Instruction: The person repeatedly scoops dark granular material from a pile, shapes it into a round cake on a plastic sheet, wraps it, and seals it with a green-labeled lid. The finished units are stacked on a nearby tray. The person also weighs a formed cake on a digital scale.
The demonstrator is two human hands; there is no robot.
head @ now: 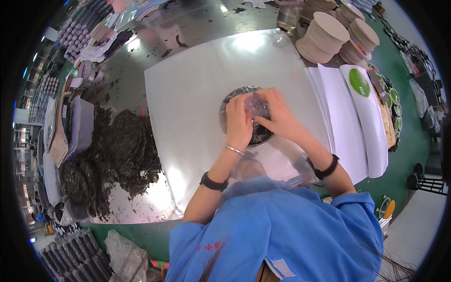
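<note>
A round metal mould (222,121) holds dark material under crinkled clear plastic film (259,105); it stands on a shiny metal sheet (190,102). My left hand (240,118) lies over the mould's left part with its fingers bent on the film. Opposite it, my right hand (278,111) reaches over the right part, thumb and fingers apart, fingertips on the film. Both hands seem to pinch film between them, though the fingertips are partly hidden and slightly blurred. Left of the sheet lies a large heap of dark, crumbly, fibrous material (130,148).
Stacks of beige round discs (322,37) stand at the back right, beside a clear container of liquid (289,16). White paper sheets (347,116) with a green round label lie along the right edge. A translucent plastic bin (82,123) stands left of the heap.
</note>
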